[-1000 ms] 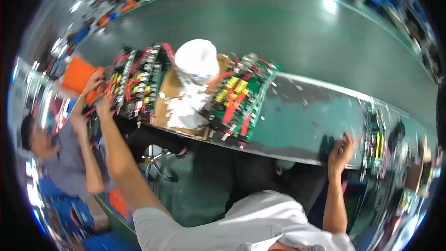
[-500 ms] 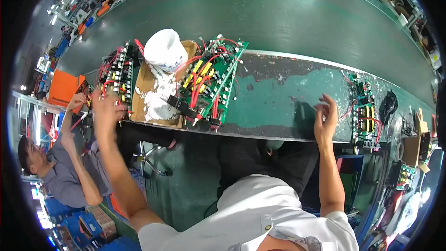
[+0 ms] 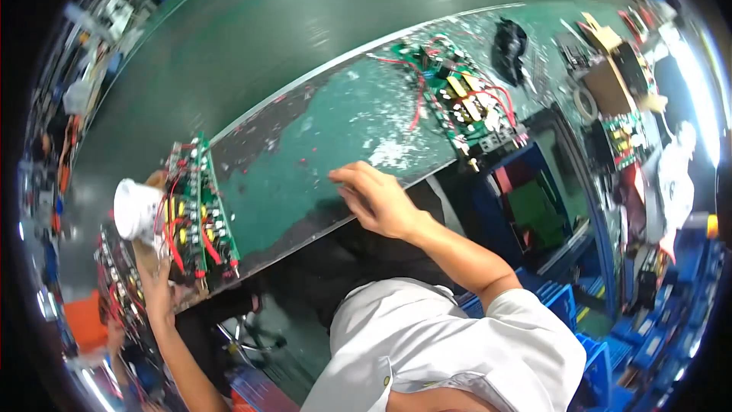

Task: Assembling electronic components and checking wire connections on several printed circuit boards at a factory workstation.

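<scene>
My left hand [image 3: 158,284] is at the near end of the cardboard box [image 3: 143,250], beside a green circuit board with red wires and yellow parts [image 3: 200,217]. Blur and overlap hide what its fingertips do. A white tub [image 3: 137,210] stands at the box. Over the middle of the worn green bench [image 3: 297,164] hovers my right hand [image 3: 379,202], its fingers stretched out and nothing in them. Another green circuit board [image 3: 461,95], also with red wires and yellow parts, lies to the right, flecked with white bits.
White crumbs [image 3: 393,154] are scattered on the bench. A crumpled black bag [image 3: 509,49] lies beyond the right board, with a tape roll [image 3: 585,104] farther right. More boards [image 3: 118,282] and a co-worker's hand [image 3: 114,336] are at far left. A dark blue frame [image 3: 568,183] stands below the bench.
The view has swung to the right. My left hand has gone from beside the leftmost boards to the box. My right hand now extends leftward over the bench, farther from the right board.
</scene>
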Action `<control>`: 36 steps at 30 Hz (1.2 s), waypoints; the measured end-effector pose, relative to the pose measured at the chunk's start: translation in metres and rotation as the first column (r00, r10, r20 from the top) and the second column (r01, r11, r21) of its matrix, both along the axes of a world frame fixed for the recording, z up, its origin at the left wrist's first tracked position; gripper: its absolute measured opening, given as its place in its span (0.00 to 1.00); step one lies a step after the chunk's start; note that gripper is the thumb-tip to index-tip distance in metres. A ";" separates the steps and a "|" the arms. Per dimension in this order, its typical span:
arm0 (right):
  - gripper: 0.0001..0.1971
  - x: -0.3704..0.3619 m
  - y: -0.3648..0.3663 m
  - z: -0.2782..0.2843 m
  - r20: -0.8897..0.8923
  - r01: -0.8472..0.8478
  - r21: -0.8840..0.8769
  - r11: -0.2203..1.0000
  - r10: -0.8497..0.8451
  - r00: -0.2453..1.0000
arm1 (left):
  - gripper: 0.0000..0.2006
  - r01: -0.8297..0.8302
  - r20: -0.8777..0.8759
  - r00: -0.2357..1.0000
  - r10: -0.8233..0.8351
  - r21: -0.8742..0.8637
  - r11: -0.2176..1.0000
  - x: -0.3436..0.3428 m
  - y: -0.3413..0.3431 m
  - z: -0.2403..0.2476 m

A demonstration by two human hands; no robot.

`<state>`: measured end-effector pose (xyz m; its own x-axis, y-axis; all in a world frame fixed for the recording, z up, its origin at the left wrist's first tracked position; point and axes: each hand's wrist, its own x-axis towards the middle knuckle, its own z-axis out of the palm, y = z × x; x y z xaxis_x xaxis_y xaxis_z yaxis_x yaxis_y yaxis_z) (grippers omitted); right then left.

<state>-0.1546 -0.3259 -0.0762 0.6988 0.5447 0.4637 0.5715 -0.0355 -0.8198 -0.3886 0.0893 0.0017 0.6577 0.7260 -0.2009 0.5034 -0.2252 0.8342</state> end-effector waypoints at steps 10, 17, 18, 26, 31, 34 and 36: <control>0.17 0.103 -0.232 0.023 0.180 0.823 -0.278 0.495 -0.815 0.551 | 0.29 0.117 -0.140 0.988 0.065 0.953 0.278 0.014 -0.054 0.061; 0.23 0.093 -0.244 -0.003 -0.850 0.633 -0.104 0.767 -0.400 0.344 | 0.12 0.642 0.037 0.749 -0.662 0.207 0.738 0.105 -0.243 0.002; 0.23 0.094 -0.245 -0.007 -0.850 0.638 -0.105 0.763 -0.402 0.340 | 0.13 0.721 0.043 0.693 -0.720 -0.027 0.692 0.111 -0.261 -0.013; 0.25 0.092 -0.230 0.028 -0.908 0.511 -0.029 0.859 -0.237 0.347 | 0.19 0.537 0.228 0.760 -0.609 -0.748 0.390 0.052 -0.319 -0.170; 0.18 0.103 -0.226 0.014 -0.882 0.438 -0.124 0.891 -0.301 0.363 | 0.18 0.513 0.173 0.784 -0.596 -0.721 0.466 0.040 -0.321 -0.174; 0.18 0.107 -0.221 0.011 -0.881 0.354 -0.116 0.928 -0.261 0.394 | 0.18 0.597 0.129 0.707 -0.695 -0.635 0.490 0.039 -0.324 -0.177; 0.15 0.106 -0.217 0.014 -0.867 0.223 -0.106 0.969 -0.199 0.456 | 0.18 0.615 0.116 0.691 -0.713 -0.613 0.496 0.044 -0.326 -0.177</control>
